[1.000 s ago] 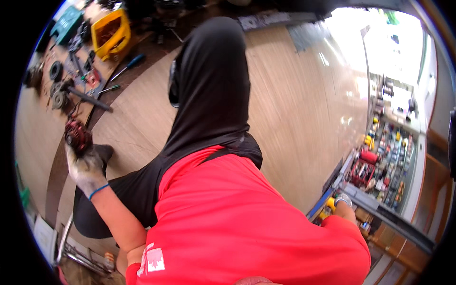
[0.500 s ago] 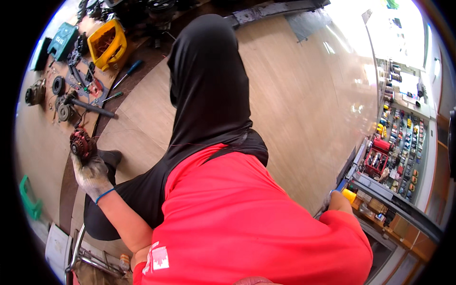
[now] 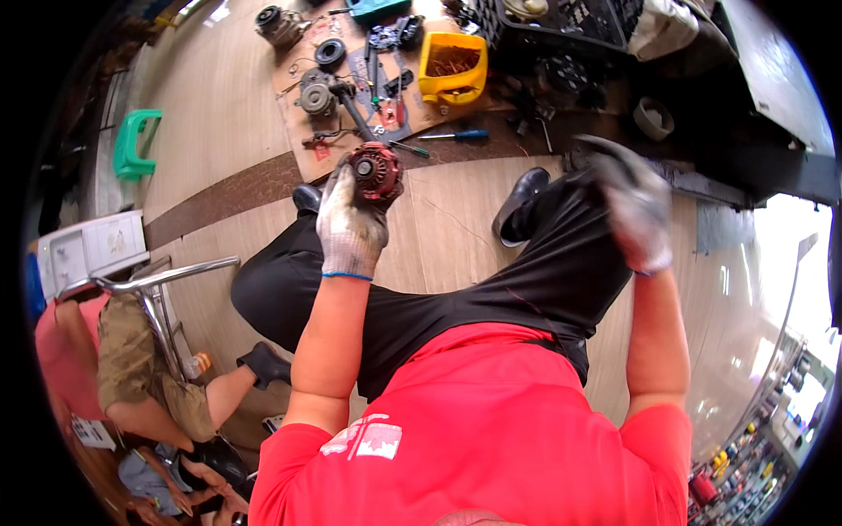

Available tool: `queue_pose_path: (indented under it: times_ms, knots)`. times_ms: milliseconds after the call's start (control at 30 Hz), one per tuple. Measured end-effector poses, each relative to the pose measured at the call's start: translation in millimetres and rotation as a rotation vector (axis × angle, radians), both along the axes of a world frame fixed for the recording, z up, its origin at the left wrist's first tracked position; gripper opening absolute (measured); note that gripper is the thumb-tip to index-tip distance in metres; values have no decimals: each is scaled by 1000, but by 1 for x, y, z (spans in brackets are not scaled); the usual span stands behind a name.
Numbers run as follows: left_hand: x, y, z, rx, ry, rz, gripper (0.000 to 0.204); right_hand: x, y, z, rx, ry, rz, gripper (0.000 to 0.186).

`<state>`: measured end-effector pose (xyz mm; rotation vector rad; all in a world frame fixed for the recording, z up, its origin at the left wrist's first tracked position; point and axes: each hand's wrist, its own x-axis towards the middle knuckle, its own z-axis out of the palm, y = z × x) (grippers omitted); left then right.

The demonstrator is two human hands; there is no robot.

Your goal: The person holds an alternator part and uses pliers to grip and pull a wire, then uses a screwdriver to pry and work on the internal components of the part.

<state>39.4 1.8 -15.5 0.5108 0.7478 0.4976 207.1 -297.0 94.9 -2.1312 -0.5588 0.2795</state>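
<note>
My left hand (image 3: 352, 223), in a pale knitted glove with a blue cuff, grips a round, dark-red copper-wound motor core (image 3: 377, 171) with a toothed face and a central hub. It is held up between my knees, near the cardboard's front edge. My right hand (image 3: 633, 210), gloved and smeared by motion, is over my right knee; whether its fingers hold anything cannot be made out. Just beyond the core lie a hammer (image 3: 358, 116) and a green-handled screwdriver (image 3: 410, 150). Farther right is a blue-handled screwdriver (image 3: 465, 135).
A yellow cut-open container (image 3: 453, 92) holds copper scraps, beside dismantled parts on cardboard (image 3: 294, 123). A black crate (image 3: 570, 31) stands at far right. At left are a green stool (image 3: 136, 145), a metal-framed chair (image 3: 167, 280) and a seated person (image 3: 145, 359).
My view has swung left from the shelves on the right. The right hand, earlier stretched out to the right beside a blue edge, is now over my knee. The left still holds the core.
</note>
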Motion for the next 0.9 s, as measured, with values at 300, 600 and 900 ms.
queue_pose_path:
  times_ms: [300, 600, 900]
  knots:
    - [6, -4, 2, 56, -20, 83, 28, -47, 172, -46, -128, 1099, 320, 39]
    - [11, -10, -1, 43, -9, 85, 27, -58, 150, -96, -315, -61, 523, 32]
    - [16, -17, -9, 107, 23, 86, 29, -60, 148, -96, -396, -262, 542, 18]
